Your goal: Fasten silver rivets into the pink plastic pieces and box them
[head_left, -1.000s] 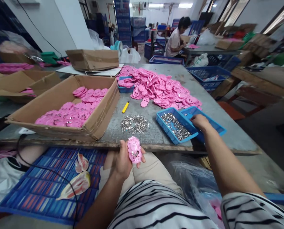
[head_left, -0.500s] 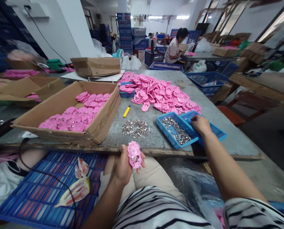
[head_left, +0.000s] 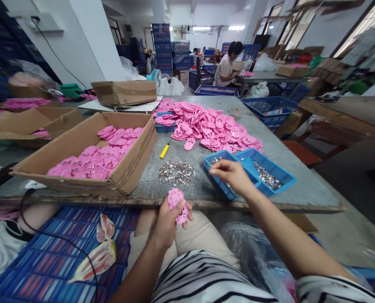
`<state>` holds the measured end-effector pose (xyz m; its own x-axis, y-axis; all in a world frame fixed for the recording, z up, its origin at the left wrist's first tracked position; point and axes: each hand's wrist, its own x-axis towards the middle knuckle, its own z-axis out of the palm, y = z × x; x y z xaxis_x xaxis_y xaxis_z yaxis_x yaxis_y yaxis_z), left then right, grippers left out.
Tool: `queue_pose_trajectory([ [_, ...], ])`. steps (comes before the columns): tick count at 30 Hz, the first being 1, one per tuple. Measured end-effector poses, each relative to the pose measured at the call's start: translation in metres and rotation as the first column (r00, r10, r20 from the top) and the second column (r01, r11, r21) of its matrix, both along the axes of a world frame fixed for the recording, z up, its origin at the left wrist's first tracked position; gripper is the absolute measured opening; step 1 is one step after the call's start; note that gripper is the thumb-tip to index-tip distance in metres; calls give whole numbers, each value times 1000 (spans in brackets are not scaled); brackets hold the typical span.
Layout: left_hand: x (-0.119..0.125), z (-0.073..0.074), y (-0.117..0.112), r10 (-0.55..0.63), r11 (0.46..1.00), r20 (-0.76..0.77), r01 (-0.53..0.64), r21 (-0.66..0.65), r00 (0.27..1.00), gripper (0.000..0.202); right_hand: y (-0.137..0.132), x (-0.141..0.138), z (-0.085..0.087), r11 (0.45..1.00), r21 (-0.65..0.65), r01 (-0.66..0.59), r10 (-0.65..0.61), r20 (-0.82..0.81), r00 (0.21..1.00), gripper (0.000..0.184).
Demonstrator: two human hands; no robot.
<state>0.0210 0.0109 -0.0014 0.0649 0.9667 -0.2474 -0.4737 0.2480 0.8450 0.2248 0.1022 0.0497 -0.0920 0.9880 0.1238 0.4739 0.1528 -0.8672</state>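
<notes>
My left hand (head_left: 166, 225) is closed around a pink plastic piece (head_left: 176, 198) with small holes, its thumb laid across the front, just off the table's near edge. Over the left one of two blue trays (head_left: 232, 194), my right hand (head_left: 233, 174) has thumb and fingertips pinched together; whatever is between them is too small to make out. Small shiny metal parts fill part of that tray, and more metal parts (head_left: 268, 176) lie in the right tray. A loose heap of the same metal parts (head_left: 176, 173) is on the table between my hands.
A large pile of pink pieces (head_left: 214, 126) spreads across the table's far side. A yellow-handled tool (head_left: 165, 150) lies beside a cardboard box (head_left: 124, 187) holding many pink pieces. Fruit peel (head_left: 101, 259) rests on a blue crate at lower left. A person (head_left: 227, 69) sits farther back.
My right hand has left the right tray and moved left over the left tray. My left thumb has shifted onto the front of the pink piece. The view has tilted slightly.
</notes>
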Motion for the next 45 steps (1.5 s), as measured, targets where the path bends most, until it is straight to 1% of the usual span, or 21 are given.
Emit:
queue_pose_trajectory([
  [1, 1, 1, 0, 16, 1000, -2, -16, 3, 1000, 46, -7, -15, -4, 987, 1, -162, 162, -38, 986, 22],
  [2, 1, 2, 0, 39, 999, -1, -39, 6, 999, 47, -14, -29, -9, 962, 10, -273, 274, -43, 961, 21],
  [3, 1, 2, 1, 66, 998, 1, -66, 8, 998, 48, -19, -41, -14, 939, 41, -342, 343, -17, 939, 18],
  [5, 0, 3, 1, 131, 991, 12, -131, 4, 991, 51, -29, -58, -24, 897, 102, -431, 422, 96, 901, 16],
  [7, -2, 4, 1, 188, 982, 23, -188, -13, 982, 53, -35, -68, -33, 866, 147, -477, 446, 202, 872, 15],
  [9, -3, 3, 1, 227, 974, 29, -226, -32, 974, 53, -37, -72, -39, 849, 165, -503, 451, 272, 850, 14],
  [13, -1, 0, 1, 244, 969, 31, -243, -41, 969, 50, -37, -69, -41, 833, 150, -533, 452, 371, 811, 11],
  [15, 0, 0, 1, 223, 975, 36, -221, -35, 974, 49, -36, -67, -39, 829, 130, -543, 475, 347, 809, 10],
  [17, 1, 0, 0, 196, 980, 44, -195, -33, 980, 48, -34, -66, -37, 837, 92, -540, 508, 239, 828, 11],
  [19, 1, 1, 0, 185, 982, 49, -184, -36, 982, 49, -34, -66, -37, 854, 28, -520, 516, 80, 853, 16],
  [21, 1, 2, 0, 192, 981, 47, -190, -44, 980, 53, -34, -68, -38, 859, -58, -509, 503, -91, 860, 22],
  [23, 1, 3, -1, 200, 979, 45, -198, -47, 979, 56, -34, -71, -40, 842, -136, -521, 484, -234, 843, 32],
  [25, 1, 3, -1, 203, 979, 41, -201, -46, 978, 56, -35, -72, -41, 818, -188, -544, 474, -315, 822, 40],
  [26, 1, 3, -1, 206, 978, 37, -205, -40, 978, 53, -35, -73, -42, 813, -199, -547, 472, -324, 820, 43],
  [28, 2, 2, -1, 227, 974, 6, -227, -11, 974, 46, -35, -73, -42, 827, -193, -529, 469, -284, 836, 46],
  [30, 3, 0, -1, 280, 960, -79, -279, 24, 957, 40, -34, -72, -41, 857, -166, -489, 457, -196, 868, 47],
  [32, 5, -3, 0, 340, 940, -190, -337, 50, 921, 37, -34, -71, -40, 875, -147, -462, 449, -115, 886, 47],
  [34, 6, -5, 0, 377, 926, -266, -372, 69, 887, 34, -34, -70, -39, 875, -150, -461, 457, -64, 887, 44],
  [38, 5, -9, 0, 396, 917, -299, -389, 87, 868, 31, -35, -71, -39, 871, -158, -465, 472, 9, 882, 31],
  [41, 3, -13, 0, 420, 906, -333, -411, 102, 844, 30, -36, -75, -43, 874, -168, -457, 457, -40, 889, 27],
  [45, 4, -16, 1, 430, 902, -334, -418, 112, 839, 31, -39, -81, -51, 875, -215, -434, 391, -215, 895, 40],
])
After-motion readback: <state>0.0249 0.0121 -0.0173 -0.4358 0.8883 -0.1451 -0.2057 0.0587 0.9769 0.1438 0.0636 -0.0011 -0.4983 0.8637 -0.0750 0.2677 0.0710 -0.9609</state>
